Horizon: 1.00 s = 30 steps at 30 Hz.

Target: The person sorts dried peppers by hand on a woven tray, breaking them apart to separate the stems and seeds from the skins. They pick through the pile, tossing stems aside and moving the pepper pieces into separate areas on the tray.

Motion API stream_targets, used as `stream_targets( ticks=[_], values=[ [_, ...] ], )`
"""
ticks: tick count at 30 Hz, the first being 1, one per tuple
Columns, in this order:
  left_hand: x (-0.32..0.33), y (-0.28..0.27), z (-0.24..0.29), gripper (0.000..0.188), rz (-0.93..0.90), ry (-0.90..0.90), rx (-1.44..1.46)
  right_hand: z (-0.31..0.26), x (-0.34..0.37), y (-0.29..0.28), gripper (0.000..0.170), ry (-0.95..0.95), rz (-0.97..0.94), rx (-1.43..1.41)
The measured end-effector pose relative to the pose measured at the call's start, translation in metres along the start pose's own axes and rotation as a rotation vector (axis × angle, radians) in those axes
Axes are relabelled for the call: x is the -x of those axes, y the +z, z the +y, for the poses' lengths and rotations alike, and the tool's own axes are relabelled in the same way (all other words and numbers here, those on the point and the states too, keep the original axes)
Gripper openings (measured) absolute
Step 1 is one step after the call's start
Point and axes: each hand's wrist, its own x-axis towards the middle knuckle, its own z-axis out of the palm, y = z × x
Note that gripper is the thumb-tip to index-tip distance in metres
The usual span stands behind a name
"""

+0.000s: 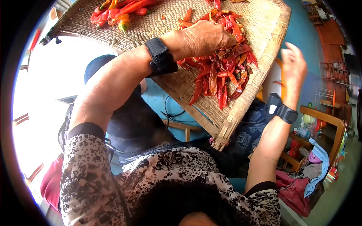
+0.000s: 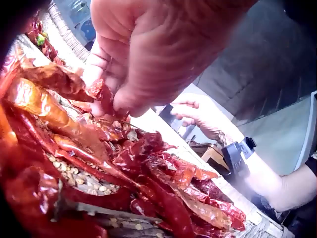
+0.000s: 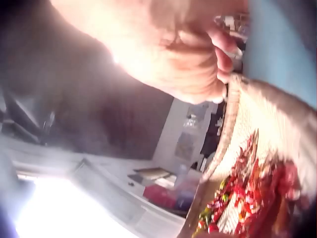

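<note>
Wrinkled dried red chilies [image 1: 222,81] lie in a pile on a woven bamboo tray [image 1: 271,22]. My left hand [image 1: 200,37] reaches over the pile, its fingertips down among the chilies. In the left wrist view, its thumb and fingers pinch a dried chili [image 2: 101,93], partly hidden by the hand. My right hand [image 1: 294,67] is raised outside the tray's right edge, blurred, with its fingers loosely extended and nothing visible in them. Below it, a small red piece [image 1: 279,83] shows against a white and yellow object [image 1: 272,81].
Glossier red and orange peppers [image 1: 120,13] lie at the tray's far left. Loose pale seeds [image 2: 74,173] are scattered under the dried chilies. The tray's near corner [image 1: 220,141] points toward my lap. At right stands a wooden chair [image 1: 328,120] with cloths on it.
</note>
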Motion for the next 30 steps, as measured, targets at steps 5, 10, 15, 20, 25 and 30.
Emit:
stream_targets(
  ticks=[5, 10, 15, 20, 25, 30],
  values=[
    [-0.001, -0.008, 0.003, 0.025, -0.007, -0.071, 0.017, -0.059, 0.018, 0.049, 0.028, -0.552, -0.322, -0.022],
    [0.004, -0.008, -0.005, 0.021, 0.051, -0.022, 0.019, -0.071, 0.010, 0.052, 0.027, -0.490, -0.381, 0.056],
    [0.004, -0.004, -0.013, 0.014, 0.117, -0.017, -0.060, -0.081, 0.012, 0.032, 0.020, -0.259, -0.371, -0.225],
    [-0.001, -0.009, -0.009, 0.010, -0.074, -0.140, -0.110, -0.022, 0.001, 0.018, 0.023, -0.013, 0.038, -0.375],
    [-0.004, -0.009, -0.008, 0.011, -0.032, -0.106, -0.052, 0.010, 0.004, -0.021, 0.035, 0.286, 0.032, 0.359],
    [-0.012, -0.009, 0.002, 0.011, 0.037, -0.121, 0.099, -0.019, 0.004, 0.007, 0.043, 0.029, -0.096, -0.156]
  ],
)
